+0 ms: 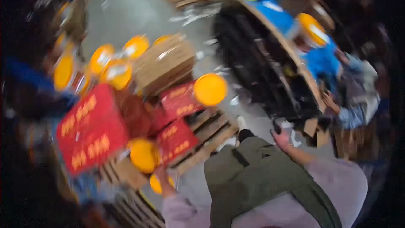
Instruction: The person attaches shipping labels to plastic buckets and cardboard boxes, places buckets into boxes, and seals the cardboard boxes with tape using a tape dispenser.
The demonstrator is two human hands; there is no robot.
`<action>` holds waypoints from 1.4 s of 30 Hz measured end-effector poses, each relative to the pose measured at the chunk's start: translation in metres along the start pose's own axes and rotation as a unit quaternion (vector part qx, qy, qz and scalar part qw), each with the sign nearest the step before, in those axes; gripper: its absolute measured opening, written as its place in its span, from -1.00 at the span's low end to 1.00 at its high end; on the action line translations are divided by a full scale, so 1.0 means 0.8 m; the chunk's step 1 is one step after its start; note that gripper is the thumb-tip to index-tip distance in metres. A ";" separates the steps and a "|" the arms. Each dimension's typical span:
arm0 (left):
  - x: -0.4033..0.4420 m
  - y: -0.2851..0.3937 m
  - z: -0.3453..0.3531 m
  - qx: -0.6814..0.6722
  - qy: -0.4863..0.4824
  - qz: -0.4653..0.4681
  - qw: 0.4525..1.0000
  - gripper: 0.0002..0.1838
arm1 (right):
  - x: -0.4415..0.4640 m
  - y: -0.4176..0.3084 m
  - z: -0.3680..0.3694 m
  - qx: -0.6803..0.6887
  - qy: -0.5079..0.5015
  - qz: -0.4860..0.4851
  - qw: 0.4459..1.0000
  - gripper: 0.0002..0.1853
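Note:
My left hand (162,176) is low on the left, right beside two tubs with yellow lids. One yellow-lidded tub (144,155) is just above it, and another yellow lid (157,184) is partly behind my wrist. Blur hides the fingers, so a grip on either tub cannot be made out. My right hand (282,138) hangs near my right side, beside the dark-sided table. A dark patch and something pale show at its fingertips, too smeared to name.
Red printed boxes (93,128) and a brown carton (164,65) are stacked around a wooden pallet (211,137). More yellow-lidded tubs (116,74) stand behind. At right, a person (358,88) works at a table (291,50) with blue material and a yellow-lidded tub (313,29).

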State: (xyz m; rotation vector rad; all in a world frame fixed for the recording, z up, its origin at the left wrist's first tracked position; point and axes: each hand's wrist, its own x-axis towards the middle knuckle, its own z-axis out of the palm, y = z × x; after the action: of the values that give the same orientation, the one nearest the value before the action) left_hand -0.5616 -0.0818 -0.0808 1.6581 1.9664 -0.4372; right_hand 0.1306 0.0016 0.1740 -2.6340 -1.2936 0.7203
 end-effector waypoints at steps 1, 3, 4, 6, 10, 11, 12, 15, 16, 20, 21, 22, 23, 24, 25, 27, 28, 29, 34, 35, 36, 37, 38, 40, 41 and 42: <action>0.001 -0.014 -0.032 0.101 -0.034 -0.044 0.993 -0.52 | -0.016 0.017 0.010 -0.035 0.011 0.031 0.999 -0.23; 0.012 -0.043 -0.060 0.177 0.019 -0.042 0.983 -0.49 | -0.041 0.018 0.011 -0.078 -0.016 0.096 0.992 -0.18; 0.037 -0.087 -0.052 0.056 0.073 -0.252 0.963 -0.42 | -0.054 0.012 0.001 -0.086 -0.052 0.126 0.987 -0.17; 0.101 -0.084 -0.045 -0.142 0.108 -0.406 0.896 -0.39 | -0.078 0.032 -0.003 -0.076 -0.050 0.094 0.991 -0.16; 0.190 -0.030 0.014 -0.161 0.076 -0.340 0.923 -0.30 | -0.110 0.033 -0.017 -0.114 -0.056 0.067 0.990 -0.32; 0.200 -0.019 0.034 -0.168 0.067 -0.331 0.926 -0.28 | -0.113 0.032 -0.025 -0.106 -0.063 0.061 0.991 -0.31; 0.206 -0.007 0.057 -0.176 0.057 -0.324 0.928 -0.26 | -0.114 0.025 -0.033 -0.101 -0.070 0.052 0.991 -0.30; 0.198 0.039 0.115 -0.197 0.025 -0.308 0.931 -0.19 | -0.118 0.004 -0.048 -0.149 -0.085 0.073 0.982 -0.28; 0.195 0.063 0.136 -0.205 0.014 -0.297 0.933 -0.17 | -0.118 -0.003 -0.048 -0.165 -0.091 0.062 0.980 -0.27; 0.187 0.157 0.194 -0.228 -0.015 -0.248 0.941 -0.08 | -0.114 0.011 -0.048 -0.217 -0.113 0.016 0.970 -0.28; 0.180 0.168 0.205 -0.229 -0.019 -0.241 0.943 -0.06 | -0.114 0.006 -0.049 -0.221 -0.153 0.001 0.963 -0.29; 0.164 0.181 0.217 -0.232 -0.024 -0.238 0.943 -0.03 | -0.111 0.031 -0.040 -0.228 -0.143 -0.022 0.963 -0.31; 0.145 0.194 0.227 -0.235 -0.030 -0.238 0.942 -0.01 | -0.112 0.039 -0.040 -0.231 -0.144 -0.020 0.962 -0.31; 0.130 0.203 0.231 -0.237 -0.031 -0.238 0.941 0.01 | -0.112 0.040 -0.039 -0.204 -0.131 -0.012 0.970 -0.32; 0.119 0.207 0.232 -0.238 -0.029 -0.237 0.941 0.04 | -0.110 0.039 -0.037 -0.173 -0.117 -0.005 0.978 -0.33; 0.094 0.212 0.221 -0.235 -0.022 -0.238 0.942 0.08 | -0.109 0.027 -0.041 -0.160 -0.116 -0.001 0.980 -0.34; 0.080 0.212 0.218 -0.233 -0.018 -0.240 0.942 0.11 | -0.109 0.018 -0.044 -0.151 -0.116 0.002 0.982 -0.35; 0.067 0.210 0.213 -0.230 -0.012 -0.241 0.943 0.13 | -0.108 0.011 -0.045 -0.143 -0.118 0.000 0.983 -0.35; 0.025 0.205 0.164 -0.214 0.032 -0.236 0.947 0.25 | -0.098 0.047 -0.010 -0.102 -0.091 -0.028 0.990 -0.35; 0.018 0.200 0.151 -0.209 0.044 -0.236 0.948 0.27 | -0.096 0.054 -0.003 -0.087 -0.091 -0.031 0.992 -0.35; 0.011 0.194 0.132 -0.203 0.059 -0.237 0.948 0.29 | -0.093 0.040 -0.005 -0.099 -0.099 0.002 0.990 -0.35; 0.006 0.183 0.116 -0.196 0.076 -0.238 0.948 0.32 | -0.088 0.032 -0.003 -0.109 -0.109 0.033 0.988 -0.35; 0.003 0.171 0.099 -0.189 0.094 -0.240 0.948 0.34 | -0.082 0.038 0.005 -0.089 -0.110 0.025 0.990 -0.35; 0.018 0.158 0.065 -0.180 0.134 -0.239 0.945 0.39 | -0.056 0.047 0.026 -0.019 -0.105 -0.057 0.993 -0.35; 0.025 0.160 0.057 -0.181 0.149 -0.238 0.943 0.41 | -0.047 0.041 0.037 -0.006 -0.100 -0.065 0.993 -0.35; 0.025 0.173 0.053 -0.184 0.158 -0.239 0.940 0.44 | -0.042 0.031 0.043 0.006 -0.080 -0.112 0.990 -0.35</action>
State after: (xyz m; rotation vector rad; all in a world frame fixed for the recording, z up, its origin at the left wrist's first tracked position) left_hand -0.4210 -0.0619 -0.1148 1.0585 2.5106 0.0448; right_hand 0.1144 -0.0434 0.1483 -2.4106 -1.5889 0.9142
